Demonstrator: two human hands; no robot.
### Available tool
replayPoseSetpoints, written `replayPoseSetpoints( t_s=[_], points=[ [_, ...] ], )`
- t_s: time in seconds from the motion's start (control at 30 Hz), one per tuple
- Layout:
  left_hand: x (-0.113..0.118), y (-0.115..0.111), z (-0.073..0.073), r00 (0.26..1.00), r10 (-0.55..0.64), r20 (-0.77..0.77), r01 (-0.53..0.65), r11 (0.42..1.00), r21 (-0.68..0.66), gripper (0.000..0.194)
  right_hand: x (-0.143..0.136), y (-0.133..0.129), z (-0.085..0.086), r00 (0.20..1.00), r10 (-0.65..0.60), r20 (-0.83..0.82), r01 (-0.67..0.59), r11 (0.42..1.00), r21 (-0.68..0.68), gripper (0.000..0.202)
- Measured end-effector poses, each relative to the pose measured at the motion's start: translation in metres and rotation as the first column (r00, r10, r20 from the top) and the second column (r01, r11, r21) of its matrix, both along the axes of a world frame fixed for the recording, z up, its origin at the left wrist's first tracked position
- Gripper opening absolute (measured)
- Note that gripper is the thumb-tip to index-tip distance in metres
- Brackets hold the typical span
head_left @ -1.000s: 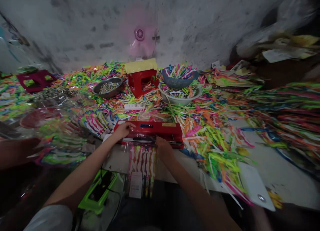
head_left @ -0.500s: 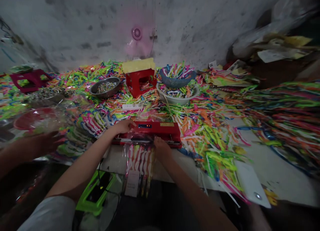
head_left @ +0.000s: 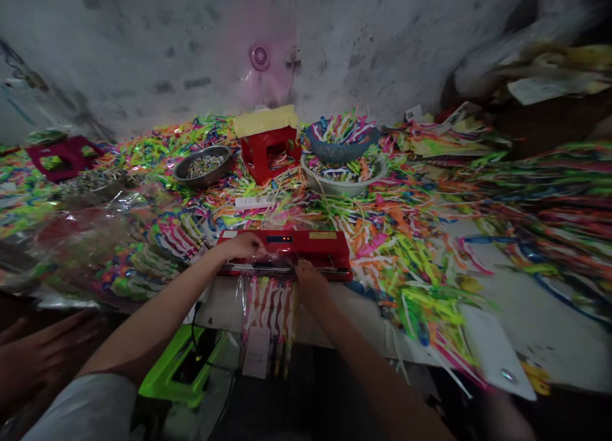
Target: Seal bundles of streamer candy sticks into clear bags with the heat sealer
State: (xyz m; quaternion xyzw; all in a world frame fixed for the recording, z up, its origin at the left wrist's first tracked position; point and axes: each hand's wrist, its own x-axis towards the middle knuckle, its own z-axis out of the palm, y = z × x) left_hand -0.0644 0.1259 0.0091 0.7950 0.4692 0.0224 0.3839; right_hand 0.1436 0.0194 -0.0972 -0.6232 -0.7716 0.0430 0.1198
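A red bag sealer (head_left: 310, 245) with a small lit display lies across the table edge in front of me. A clear plastic bag (head_left: 243, 301) runs out of its front and hangs over the edge. Inside it are several colourful toy strips (head_left: 272, 301) and a pale card (head_left: 257, 352). My left hand (head_left: 243, 245) is over the sealer's left half, its fingers closed on the bag's top edge. My right hand (head_left: 310, 281) pinches the bag's right side at the sealer's front bar.
A co-worker's hand (head_left: 52, 345) is at lower left, below filled plastic bags (head_left: 138, 262). Loose colourful strips cover the table. Behind the sealer stand a red stool (head_left: 258, 157), a metal bowl (head_left: 203, 167) and stacked basins (head_left: 342, 149). A green stool (head_left: 172, 377) is below.
The co-worker's hand has moved down and away from the bags at left, and clear plastic there now spreads over the red basin. My left hand has shifted slightly right and down along the bag.
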Motion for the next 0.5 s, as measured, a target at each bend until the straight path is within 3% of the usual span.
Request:
replayPoseSetpoints(
  t_s=[0.13,0.27,0.33,0.4,0.5],
  points=[
    [0.05,0.005,0.021,0.913,0.137,0.385,-0.066,0.979,-0.192,0.015,0.0,-0.002,0.012,1.0,0.015,-0.014,-0.016,0.999,-0.046,0.043],
    [0.089,0.05,0.043,0.759,0.403,0.511,-0.406,0.907,-0.112,0.003,0.007,0.009,0.042,0.997,-0.011,-0.071,0.001,0.99,-0.139,0.034],
    [0.091,0.069,0.048,0.711,0.464,0.528,-0.522,0.852,-0.046,0.006,0.017,0.028,0.061,0.99,-0.035,-0.138,0.014,0.989,-0.147,0.026],
    [0.08,0.072,0.047,0.687,0.482,0.544,-0.569,0.822,-0.01,0.014,0.028,0.056,0.08,0.958,-0.076,-0.277,0.049,0.994,-0.102,0.019],
    [0.047,0.037,0.028,0.696,0.431,0.575,-0.61,0.777,0.156,0.034,0.041,0.107,0.104,0.819,-0.167,-0.549,0.177,0.984,-0.035,0.017]
  ],
)
